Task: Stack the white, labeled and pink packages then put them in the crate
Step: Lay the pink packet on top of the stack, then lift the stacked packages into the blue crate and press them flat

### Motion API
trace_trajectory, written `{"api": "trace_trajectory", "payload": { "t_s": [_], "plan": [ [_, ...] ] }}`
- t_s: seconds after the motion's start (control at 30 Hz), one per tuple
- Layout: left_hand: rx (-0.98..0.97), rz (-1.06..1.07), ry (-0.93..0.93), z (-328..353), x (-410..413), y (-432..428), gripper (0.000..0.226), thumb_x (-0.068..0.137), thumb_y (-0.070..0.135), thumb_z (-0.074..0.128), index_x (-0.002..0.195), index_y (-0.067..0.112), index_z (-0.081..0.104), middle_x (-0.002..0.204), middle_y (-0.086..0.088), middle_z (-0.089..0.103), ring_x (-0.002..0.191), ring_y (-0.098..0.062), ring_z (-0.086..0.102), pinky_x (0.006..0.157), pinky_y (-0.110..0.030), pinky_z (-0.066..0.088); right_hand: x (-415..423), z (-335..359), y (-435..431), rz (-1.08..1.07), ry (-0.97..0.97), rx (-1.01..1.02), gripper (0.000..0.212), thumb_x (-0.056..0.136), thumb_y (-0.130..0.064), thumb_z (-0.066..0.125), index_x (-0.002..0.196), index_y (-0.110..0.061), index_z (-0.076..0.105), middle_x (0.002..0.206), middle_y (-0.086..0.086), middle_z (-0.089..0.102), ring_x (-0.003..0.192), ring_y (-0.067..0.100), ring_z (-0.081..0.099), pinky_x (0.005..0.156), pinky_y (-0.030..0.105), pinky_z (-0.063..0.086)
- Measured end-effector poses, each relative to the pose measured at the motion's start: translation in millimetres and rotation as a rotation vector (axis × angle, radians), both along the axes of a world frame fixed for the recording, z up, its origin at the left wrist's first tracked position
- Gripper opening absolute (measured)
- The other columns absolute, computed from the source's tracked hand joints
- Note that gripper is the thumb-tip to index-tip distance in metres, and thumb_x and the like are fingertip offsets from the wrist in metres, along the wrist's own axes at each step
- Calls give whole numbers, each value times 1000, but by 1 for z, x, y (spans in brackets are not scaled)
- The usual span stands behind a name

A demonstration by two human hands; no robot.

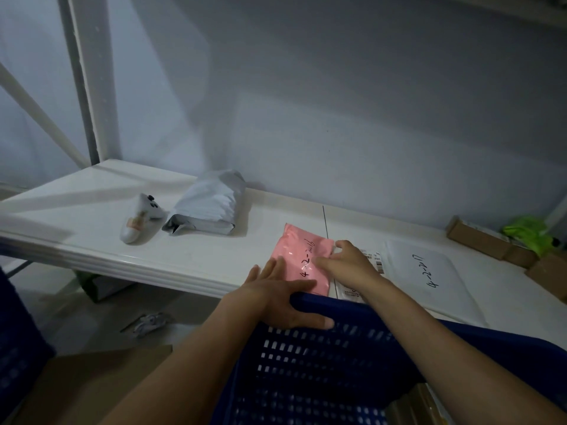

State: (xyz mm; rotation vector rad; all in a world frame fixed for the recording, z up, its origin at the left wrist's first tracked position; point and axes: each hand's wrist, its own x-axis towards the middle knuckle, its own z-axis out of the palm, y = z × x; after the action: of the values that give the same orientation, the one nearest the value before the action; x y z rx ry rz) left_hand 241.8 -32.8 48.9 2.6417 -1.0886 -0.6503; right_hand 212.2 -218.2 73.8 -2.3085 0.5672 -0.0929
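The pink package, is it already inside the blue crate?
No, the pink package lies flat on the white shelf, beyond the rim of the blue crate, with both hands on it.

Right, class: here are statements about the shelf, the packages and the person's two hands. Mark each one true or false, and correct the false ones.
1. The pink package lies on the white shelf. True.
2. The pink package is already inside the blue crate. False: it is on the shelf, just beyond the crate's rim.
3. The left hand rests over the crate's far rim. True.
4. The right hand is lifting the grey package. False: it rests on the pink package; the grey one lies untouched further left.
5. The white package with handwriting lies to the right of the pink one. True.
6. The cardboard boxes sit at the shelf's left end. False: they are at its right end.
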Motion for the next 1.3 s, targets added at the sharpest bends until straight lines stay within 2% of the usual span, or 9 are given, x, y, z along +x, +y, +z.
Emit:
{"api": "trace_trajectory", "payload": {
  "t_s": [0.1, 0.23, 0.5, 0.57, 0.77, 0.93, 1.03, 1.2, 1.3],
  "plan": [
    [-9, 0, 23, 0, 1, 0, 102, 68, 98, 46, 157, 60, 13, 171, -11, -26, 154, -28, -31, 123, -57, -17, 9, 1, 4, -159, -56, 118, 41, 87, -47, 78, 87, -23, 45, 84, -10, 53, 87, 18, 59, 90, 41, 55],
    [-23, -27, 14, -2, 4, 2, 104, 67, 95, 53, 158, 58, 16, 171, -10, -27, 152, -28, -35, 122, -59, -18, 23, 1, 3, -257, -107, 248, 48, 62, -49, 89, 90, -15, 69, 91, 2, 76, 88, 27, 74, 88, 49, 62],
    [-17, -73, -50, -5, 5, 4, 105, 71, 87, 61, 159, 54, 14, 171, -10, -26, 154, -30, -32, 121, -59, -17, 30, 3, 10, -377, -296, 396, 3, 90, -21, 78, 88, -21, 76, 92, 2, 75, 87, 25, 73, 85, 41, 63],
    [-17, -77, -51, -5, 5, 4, 105, 71, 88, 60, 160, 54, 14, 172, -9, -21, 155, -30, -29, 121, -59, -17, 27, 8, 3, -437, -359, 409, 19, 91, -24, 79, 105, -13, 76, 94, 3, 74, 83, 23, 71, 79, 34, 60],
    [6, -85, -43, -8, 7, 3, 114, 67, 91, 60, 161, 53, 8, 172, -9, -22, 155, -27, -28, 122, -59, -17, 0, 55, -22, -504, -581, -120, 21, 89, -30, 75, 74, -16, 77, 74, 1, 75, 82, 31, 75, 75, 34, 56],
    [12, -86, -37, -11, 11, 3, 118, 63, 96, 56, 160, 54, 5, 172, -7, -24, 156, -25, -28, 122, -60, -16, -13, 91, -40, -439, -546, -468, 16, 87, -28, 72, 76, -15, 75, 89, 4, 79, 90, 33, 70, 84, 36, 51],
    [31, -83, -27, -11, 10, 2, 119, 62, 97, 55, 160, 54, 4, 172, -7, -25, 155, -24, -29, 122, -60, -17, -8, 90, -62, -456, -488, -343, 17, 84, -32, 77, 73, -20, 71, 91, 3, 80, 91, 30, 73, 88, 40, 58],
    [29, -76, -21, -10, 9, 2, 118, 63, 97, 55, 160, 54, 4, 171, -6, -26, 155, -25, -30, 122, -59, -17, -12, 37, -96, -526, -283, 188, 25, 79, -28, 90, 86, -12, 71, 101, 15, 79, 87, 31, 77, 88, 50, 63],
    [34, -84, -33, -9, 8, 1, 118, 62, 97, 54, 160, 54, 4, 172, -7, -25, 155, -25, -29, 122, -59, -17, -21, 2, -96, -549, -140, 210, 32, 82, -32, 88, 79, -9, 65, 95, 14, 75, 80, 29, 73, 92, 46, 62]
  ]
}}
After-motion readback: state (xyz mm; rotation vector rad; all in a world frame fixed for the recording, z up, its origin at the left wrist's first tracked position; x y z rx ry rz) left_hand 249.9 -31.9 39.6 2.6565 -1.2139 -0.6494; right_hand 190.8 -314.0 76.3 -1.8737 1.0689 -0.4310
